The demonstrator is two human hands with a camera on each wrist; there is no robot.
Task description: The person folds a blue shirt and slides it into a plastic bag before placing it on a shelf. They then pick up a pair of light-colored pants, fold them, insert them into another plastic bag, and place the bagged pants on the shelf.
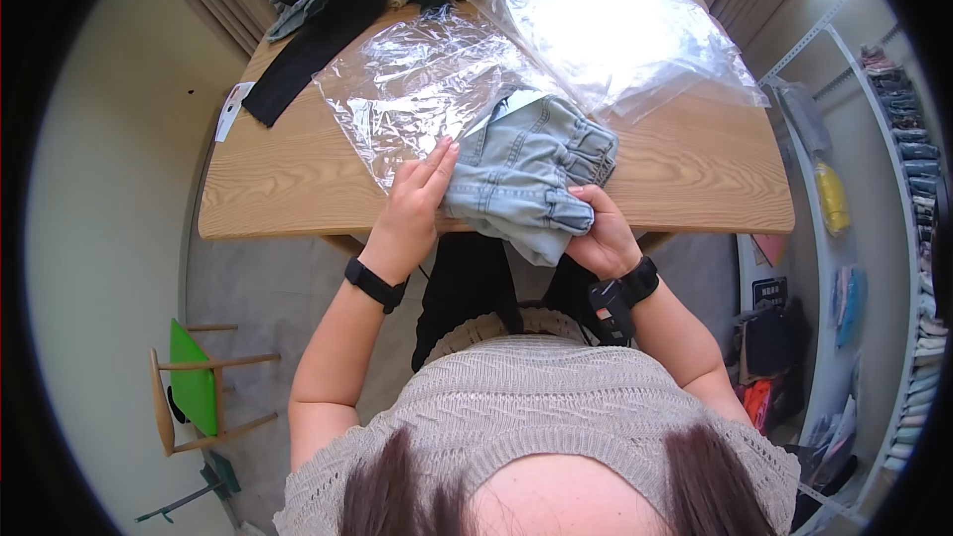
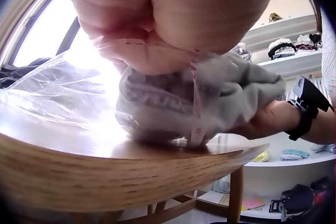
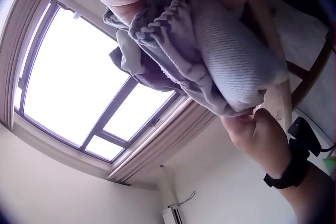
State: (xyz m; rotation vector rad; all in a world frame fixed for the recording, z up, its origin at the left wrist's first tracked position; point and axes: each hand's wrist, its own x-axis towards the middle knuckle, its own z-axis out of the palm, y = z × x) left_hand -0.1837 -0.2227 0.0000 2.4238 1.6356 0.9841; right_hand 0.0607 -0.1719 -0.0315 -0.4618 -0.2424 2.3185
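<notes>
Folded light-blue denim with a gathered elastic edge (image 1: 526, 164) is held over the table's front edge. A clear plastic bag (image 1: 397, 89) lies at its left, its film partly over the denim (image 2: 157, 100) in the left wrist view. My left hand (image 1: 412, 203) grips the bag's edge against the denim's left side, fingers fairly straight on top, thumb mostly hidden. My right hand (image 1: 604, 233) grips the lower right corner, thumb on top and the other fingers underneath. From the right wrist view, the denim (image 3: 178, 56) spans between both hands.
A stack of clear bags (image 1: 615, 30) lies at the table's back right. Dark clothes (image 1: 338, 40) are piled at the back left, beside a white tag (image 1: 232, 111). Shelves with folded clothes (image 1: 918, 169) stand at right, a green-backed chair (image 1: 194, 377) at lower left.
</notes>
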